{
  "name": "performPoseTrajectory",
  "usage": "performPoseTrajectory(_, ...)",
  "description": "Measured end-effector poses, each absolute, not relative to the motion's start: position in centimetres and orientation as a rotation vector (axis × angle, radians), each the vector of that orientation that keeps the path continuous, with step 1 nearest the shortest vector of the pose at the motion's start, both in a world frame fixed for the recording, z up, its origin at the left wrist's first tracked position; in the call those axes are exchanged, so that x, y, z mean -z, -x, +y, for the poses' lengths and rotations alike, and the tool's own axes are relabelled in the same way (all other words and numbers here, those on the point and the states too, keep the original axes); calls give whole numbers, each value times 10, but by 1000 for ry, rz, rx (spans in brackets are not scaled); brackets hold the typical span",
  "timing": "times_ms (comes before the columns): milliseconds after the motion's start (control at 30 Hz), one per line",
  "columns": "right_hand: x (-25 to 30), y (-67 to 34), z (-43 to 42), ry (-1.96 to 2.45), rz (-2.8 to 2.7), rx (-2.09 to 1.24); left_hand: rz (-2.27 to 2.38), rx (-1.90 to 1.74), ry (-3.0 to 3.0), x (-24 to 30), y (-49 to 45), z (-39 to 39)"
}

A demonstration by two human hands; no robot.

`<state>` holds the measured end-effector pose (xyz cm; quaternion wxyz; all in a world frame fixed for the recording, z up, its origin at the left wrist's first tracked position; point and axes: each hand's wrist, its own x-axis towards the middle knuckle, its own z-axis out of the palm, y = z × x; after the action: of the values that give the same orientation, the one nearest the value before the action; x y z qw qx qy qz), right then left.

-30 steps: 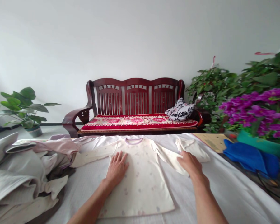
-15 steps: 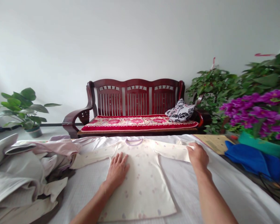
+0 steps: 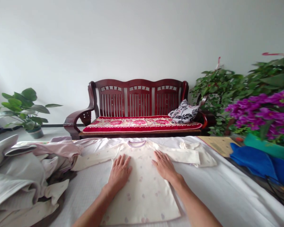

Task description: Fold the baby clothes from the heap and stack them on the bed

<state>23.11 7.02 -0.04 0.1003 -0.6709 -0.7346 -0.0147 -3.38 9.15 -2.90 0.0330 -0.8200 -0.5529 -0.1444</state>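
Note:
A cream long-sleeved shirt with small printed spots and a lilac neckline lies spread out, its collar pointing away from me. My left hand rests flat on the left side of its chest, fingers stretched. Flat on the right side, near the shoulder seam, lies my right hand, also with fingers extended. Both sleeves reach outward. Beside and partly under the right cuff is another cream cloth piece, whose kind I cannot make out.
A heap of clothes covers the left of the white sheet. At the right edge are a blue cloth, a tan board, dark cables and purple flowers. A wooden bench stands beyond.
My right hand has let go of the right sleeve's cuff and moved left onto the shirt's chest. The cream cloth by the cuff is now uncovered. My left hand stays in place.

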Motion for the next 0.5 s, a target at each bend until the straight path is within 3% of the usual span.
performPoseTrajectory(300,-3,-291,78,2450,-1819,176,-1711,413,2528,27,32,91)
performPoseTrajectory(500,-9,-215,59,2087,-2081,86,-1682,461,2517,30,32,91)
